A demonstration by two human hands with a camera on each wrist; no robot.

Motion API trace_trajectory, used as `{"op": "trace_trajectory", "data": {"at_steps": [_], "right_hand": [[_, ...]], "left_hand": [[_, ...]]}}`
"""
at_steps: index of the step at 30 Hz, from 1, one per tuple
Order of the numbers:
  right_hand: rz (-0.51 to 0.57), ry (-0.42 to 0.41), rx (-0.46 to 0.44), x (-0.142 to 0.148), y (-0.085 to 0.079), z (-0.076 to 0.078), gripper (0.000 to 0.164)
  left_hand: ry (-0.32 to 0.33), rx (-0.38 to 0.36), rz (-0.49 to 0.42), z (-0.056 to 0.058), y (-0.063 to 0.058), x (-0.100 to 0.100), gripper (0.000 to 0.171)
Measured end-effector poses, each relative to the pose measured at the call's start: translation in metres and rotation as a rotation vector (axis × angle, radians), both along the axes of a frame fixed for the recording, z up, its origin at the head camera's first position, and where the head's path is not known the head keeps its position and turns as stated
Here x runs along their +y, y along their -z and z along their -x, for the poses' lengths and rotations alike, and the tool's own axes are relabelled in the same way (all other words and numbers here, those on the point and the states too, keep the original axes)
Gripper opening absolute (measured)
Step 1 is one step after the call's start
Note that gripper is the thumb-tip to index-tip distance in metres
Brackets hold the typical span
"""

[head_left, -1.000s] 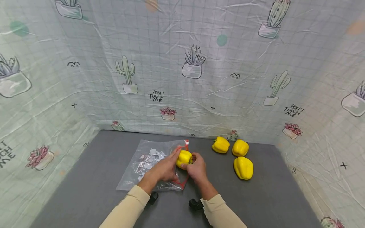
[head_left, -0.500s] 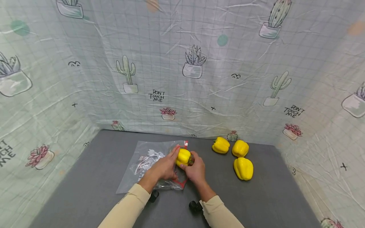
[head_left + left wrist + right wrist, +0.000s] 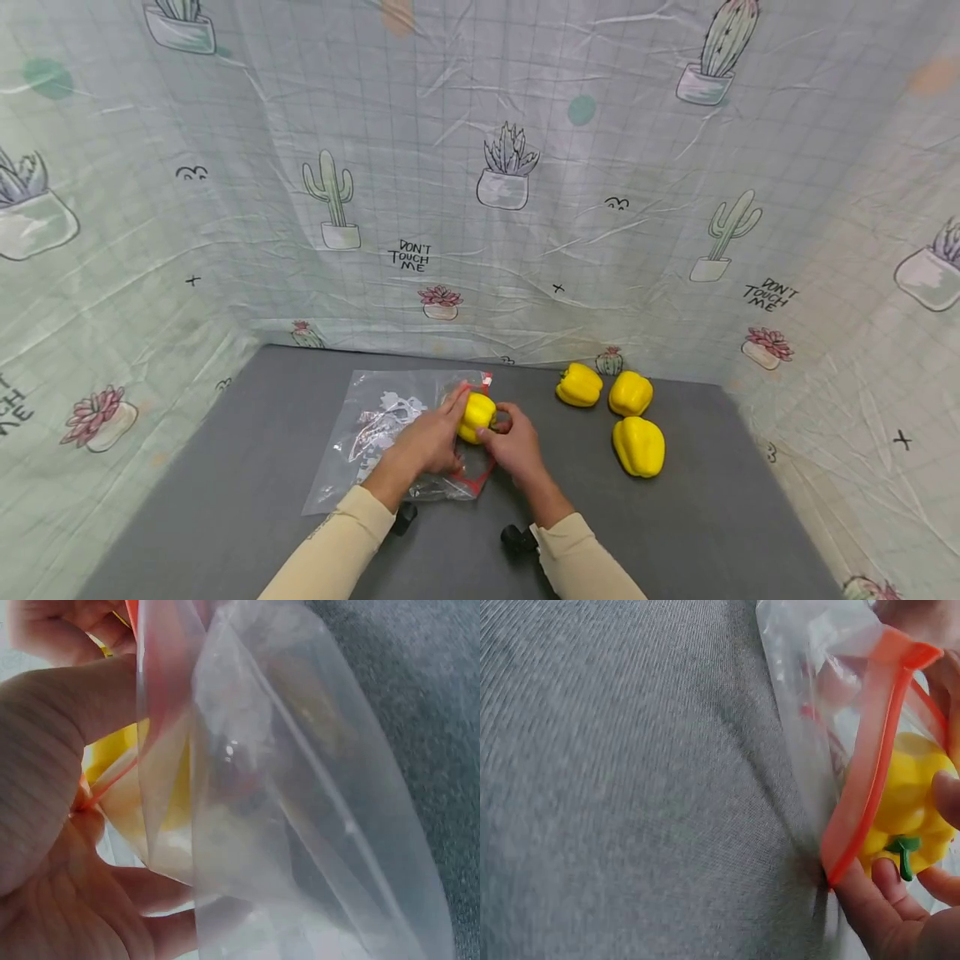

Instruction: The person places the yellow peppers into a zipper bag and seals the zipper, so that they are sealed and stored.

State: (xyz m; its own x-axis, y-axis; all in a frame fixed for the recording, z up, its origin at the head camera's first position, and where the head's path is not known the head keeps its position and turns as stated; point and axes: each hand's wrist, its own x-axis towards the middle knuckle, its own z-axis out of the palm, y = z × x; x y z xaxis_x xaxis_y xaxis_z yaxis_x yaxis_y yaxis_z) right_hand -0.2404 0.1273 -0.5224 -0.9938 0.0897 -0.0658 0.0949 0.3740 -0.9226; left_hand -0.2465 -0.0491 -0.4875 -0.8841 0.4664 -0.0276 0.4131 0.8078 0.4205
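A clear plastic zip bag (image 3: 333, 467) with white print and a red zip edge lies flat, its mouth toward the right. My left hand (image 3: 429, 442) grips the bag at that mouth, thumb and fingers spread apart around the opening. My right hand (image 3: 519, 448) holds a yellow bell pepper (image 3: 476, 417) by its stem end, the pepper within the mouth of the bag. In the right wrist view, the red zip strip (image 3: 870, 772) runs past the pepper, and its green stem (image 3: 905, 859) faces the right fingers. Bag film hides part of the pepper in the left wrist view.
Three more yellow peppers stand to the right: one at the back (image 3: 579, 385), one beside it (image 3: 631, 393) and one nearer (image 3: 639, 447). All rest on a grey tabletop (image 3: 720, 500). A cactus-print cloth (image 3: 502, 275) encloses the back and sides.
The right hand has moved the pepper slightly left, farther into the bag's mouth. The bag has shifted a little left, with the left hand still at its opening.
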Motion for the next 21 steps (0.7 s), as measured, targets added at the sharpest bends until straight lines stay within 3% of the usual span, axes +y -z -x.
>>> {"op": "trace_trajectory", "data": {"at_steps": [6,10,21], "right_hand": [[-0.075,-0.053,0.030,0.000,0.002,0.000,0.057],[-0.120,-0.089,0.044,-0.001,0.005,-0.001,0.055],[-0.080,-0.080,0.117,0.000,0.017,0.006,0.051]], "left_hand": [[-0.002,0.017,0.008,-0.001,-0.001,-0.001,0.123],[-0.022,-0.018,-0.002,-0.002,-0.001,-0.001,0.123],[0.018,-0.036,-0.019,-0.001,0.000,-0.003,0.124]]}}
